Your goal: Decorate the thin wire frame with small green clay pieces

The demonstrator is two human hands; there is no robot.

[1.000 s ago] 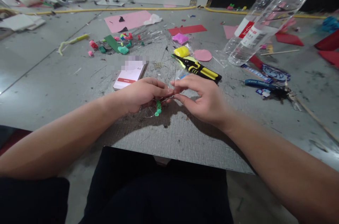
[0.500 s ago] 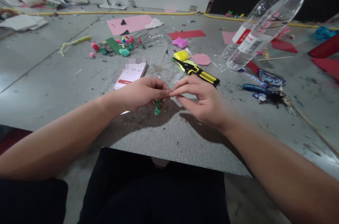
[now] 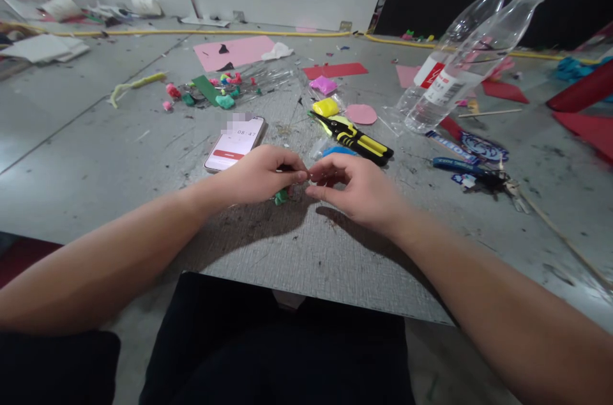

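My left hand (image 3: 265,174) is above the grey table, thumb and forefinger pinched together. What they hold is too small and too hidden to make out. Just below those fingers shows a lump of green clay (image 3: 281,197), partly covered by the hand. My right hand (image 3: 357,188) faces it from the other side, its fingertips close to the left ones. Its thumb and forefinger are a little apart, and nothing clear shows between them. Behind the left wrist lies a phone (image 3: 237,143) with its screen lit. Yellow-and-black pliers (image 3: 354,137) lie beyond the right hand, beside a blue piece (image 3: 338,151).
Two clear plastic bottles (image 3: 472,63) stand at the right, near keys (image 3: 516,191) and a blue strap (image 3: 454,165). Packets of yellow clay (image 3: 325,106) and purple clay (image 3: 323,85) lie ahead. Colored clay lumps (image 3: 225,101) and pink paper (image 3: 234,52) are farther back.
My right thumb and fingers have parted slightly from each other and from the left fingertips. The green lump is more hidden by my left hand. The view has shifted a little.
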